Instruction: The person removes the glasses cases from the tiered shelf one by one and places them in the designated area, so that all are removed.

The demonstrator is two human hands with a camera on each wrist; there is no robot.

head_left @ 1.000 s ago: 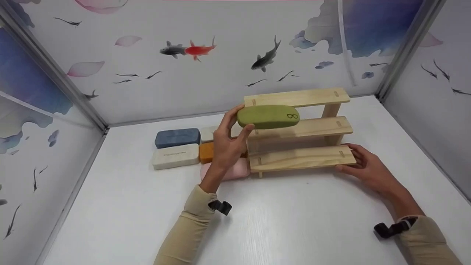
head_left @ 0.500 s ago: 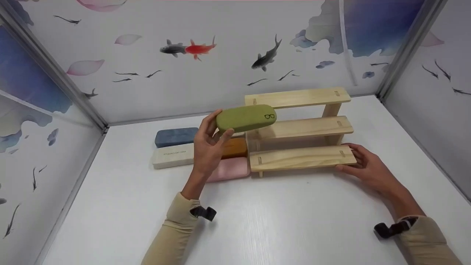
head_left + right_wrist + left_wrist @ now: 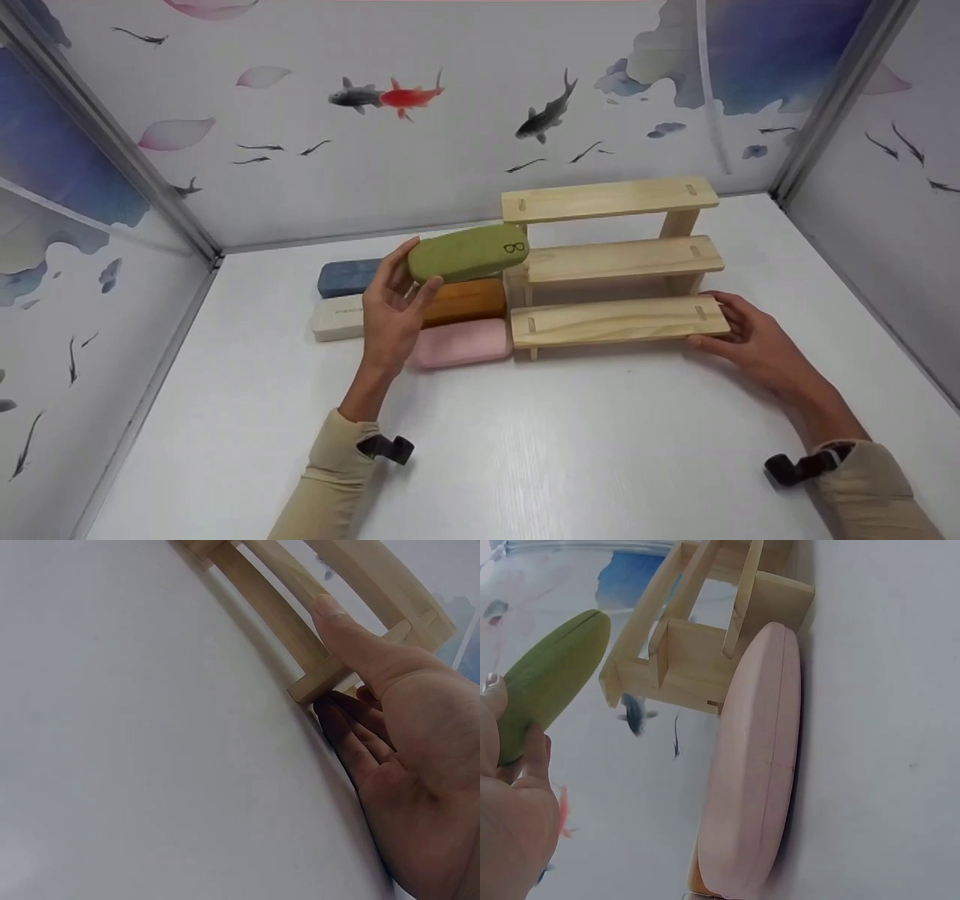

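Note:
A green glasses case [image 3: 466, 253] with a small glasses print at its right end is held by my left hand [image 3: 392, 319], thumb in front and fingers behind. It is raised above the other cases, left of a three-tier wooden rack [image 3: 619, 322]. In the left wrist view the green case [image 3: 555, 679] is apart from the rack and from the pink case [image 3: 750, 765]. My right hand [image 3: 757, 341] grips the right end of the rack's lowest shelf. The right wrist view has its thumb [image 3: 352, 634] against the wood and the fingers around the end.
Left of the rack, an orange case [image 3: 471, 298] lies behind a pink case [image 3: 465, 343]. Further left are a white case [image 3: 336, 318] and a blue case [image 3: 345, 277], partly covered by my left hand. A patterned wall [image 3: 450, 172] stands behind the table [image 3: 585, 442].
My left hand has carried the green glasses case leftward and slightly down, away from the front of the rack to above the other cases. The right hand and the rack have stayed put.

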